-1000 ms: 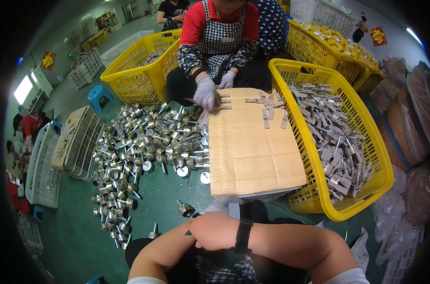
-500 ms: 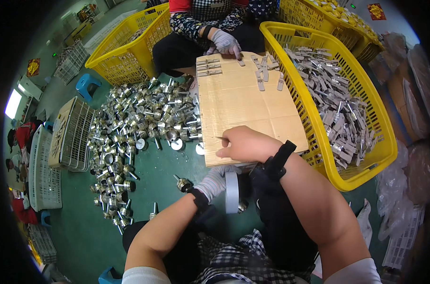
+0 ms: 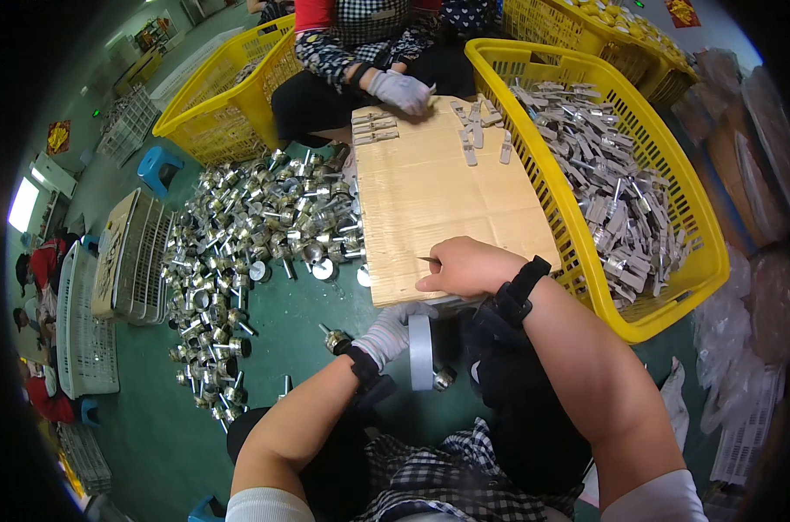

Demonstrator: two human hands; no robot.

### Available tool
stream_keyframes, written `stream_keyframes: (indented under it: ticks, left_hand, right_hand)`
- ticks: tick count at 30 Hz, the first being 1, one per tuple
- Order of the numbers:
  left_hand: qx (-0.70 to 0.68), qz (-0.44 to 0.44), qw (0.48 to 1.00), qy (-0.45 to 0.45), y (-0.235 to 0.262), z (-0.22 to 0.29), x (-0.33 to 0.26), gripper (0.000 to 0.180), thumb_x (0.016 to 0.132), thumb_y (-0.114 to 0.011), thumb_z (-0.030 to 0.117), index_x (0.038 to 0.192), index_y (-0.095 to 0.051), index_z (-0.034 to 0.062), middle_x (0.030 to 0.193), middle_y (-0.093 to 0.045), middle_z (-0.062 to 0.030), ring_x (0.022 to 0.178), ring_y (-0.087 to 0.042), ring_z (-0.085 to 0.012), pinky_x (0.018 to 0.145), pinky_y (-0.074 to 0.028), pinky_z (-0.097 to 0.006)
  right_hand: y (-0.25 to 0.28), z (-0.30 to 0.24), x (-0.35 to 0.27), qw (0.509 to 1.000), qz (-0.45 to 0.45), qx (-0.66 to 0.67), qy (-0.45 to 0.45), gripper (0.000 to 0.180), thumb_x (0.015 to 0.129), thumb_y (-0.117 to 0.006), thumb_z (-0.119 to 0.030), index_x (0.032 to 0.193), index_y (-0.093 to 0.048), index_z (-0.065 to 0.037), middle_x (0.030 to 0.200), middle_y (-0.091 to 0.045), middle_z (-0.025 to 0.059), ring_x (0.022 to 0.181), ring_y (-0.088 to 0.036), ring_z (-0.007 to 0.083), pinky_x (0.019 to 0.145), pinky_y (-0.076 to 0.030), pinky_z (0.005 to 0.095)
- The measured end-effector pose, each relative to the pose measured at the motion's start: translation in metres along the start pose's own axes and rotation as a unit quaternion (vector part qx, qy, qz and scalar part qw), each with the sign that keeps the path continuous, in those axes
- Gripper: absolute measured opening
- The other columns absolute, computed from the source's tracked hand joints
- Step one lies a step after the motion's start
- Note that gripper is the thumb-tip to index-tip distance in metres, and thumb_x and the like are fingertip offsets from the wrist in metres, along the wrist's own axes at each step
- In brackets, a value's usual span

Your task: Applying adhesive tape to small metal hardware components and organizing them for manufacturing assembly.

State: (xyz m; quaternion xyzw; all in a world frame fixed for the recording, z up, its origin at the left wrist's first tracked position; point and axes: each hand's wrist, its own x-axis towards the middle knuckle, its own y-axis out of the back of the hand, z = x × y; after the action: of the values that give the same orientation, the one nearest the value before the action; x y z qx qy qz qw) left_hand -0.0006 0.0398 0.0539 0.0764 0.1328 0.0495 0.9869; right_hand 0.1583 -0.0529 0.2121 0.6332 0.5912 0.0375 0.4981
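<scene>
My bare right hand (image 3: 469,268) is over the near part of a cardboard sheet (image 3: 447,196). Its thumb and fingers pinch a small, thin, dark pointed piece (image 3: 428,259) that I cannot name. My left hand (image 3: 386,335), in a striped pale glove, is closed at the board's near edge, on a roll of grey tape (image 3: 422,352) seen nearly edge-on. Some of its fingertips are hidden. Flat grey metal clips (image 3: 477,135) lie at the board's far right. Three more clips (image 3: 375,128) are lined up at its far left.
Many metal cups with stems (image 3: 273,204) are heaped on the green floor to the left. A yellow basket (image 3: 599,296) full of clip pieces stands at the right. Across the board sits a co-worker with a gloved hand (image 3: 401,91). A blue stool (image 3: 158,170) stands beyond the heap.
My right hand has shifted slightly right over the cardboard. The co-worker's gloved hand has drawn left, and the clip that was under its fingers no longer lies on the board.
</scene>
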Motion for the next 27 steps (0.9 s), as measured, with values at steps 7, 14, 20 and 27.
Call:
stream_keyframes:
  ticks: [7, 14, 20, 27]
  left_hand:
    - [-0.069, -0.007, 0.997, 0.038, 0.0, -0.002, 0.002, 0.031, 0.076, -0.065, -0.003, 0.106, -0.058, 0.0005, 0.1, -0.061, -0.004, 0.088, -0.056, -0.0103, 0.08, -0.046, -0.024]
    - [-0.326, -0.033, 0.935, 0.135, 0.004, 0.0, 0.001, 0.038, 0.075, -0.065, -0.003, 0.112, -0.057, 0.0007, 0.101, -0.06, -0.0038, 0.085, -0.055, -0.0089, 0.073, -0.047, -0.023]
    - [-0.299, -0.021, 0.944, 0.139, 0.005, 0.008, -0.004, 0.035, 0.073, -0.07, 0.005, 0.107, -0.059, 0.0032, 0.097, -0.061, -0.0022, 0.08, -0.055, -0.0078, 0.071, -0.046, -0.024]
    - [-0.152, -0.055, 0.979, 0.128, 0.005, 0.019, 0.003, 0.021, 0.088, -0.041, 0.004, 0.104, -0.053, -0.0038, 0.092, -0.059, -0.0115, 0.079, -0.056, -0.0175, 0.07, -0.049, -0.03]
  right_hand:
    - [-0.002, 0.007, 0.0, 0.997, -0.071, 0.018, 0.006, 0.03, 0.079, -0.058, -0.028, 0.08, -0.061, 0.002, 0.061, -0.061, 0.0108, 0.055, -0.058, 0.0211, 0.056, -0.045, 0.0324]
    - [-0.003, 0.005, 0.0, 0.995, -0.09, -0.021, -0.022, 0.02, 0.068, -0.046, -0.007, 0.061, -0.062, 0.003, 0.057, -0.061, 0.0123, 0.053, -0.059, 0.0245, 0.052, -0.045, 0.0353]
    - [-0.007, 0.004, 0.004, 0.991, -0.116, -0.048, 0.043, 0.02, 0.068, -0.046, -0.009, 0.064, -0.063, 0.003, 0.057, -0.06, 0.0135, 0.053, -0.059, 0.0246, 0.049, -0.044, 0.0359]
    - [-0.01, -0.004, -0.007, 0.99, -0.076, -0.1, 0.07, 0.017, 0.067, -0.048, -0.006, 0.065, -0.064, 0.002, 0.063, -0.061, 0.0153, 0.056, -0.059, 0.0261, 0.05, -0.043, 0.0377]
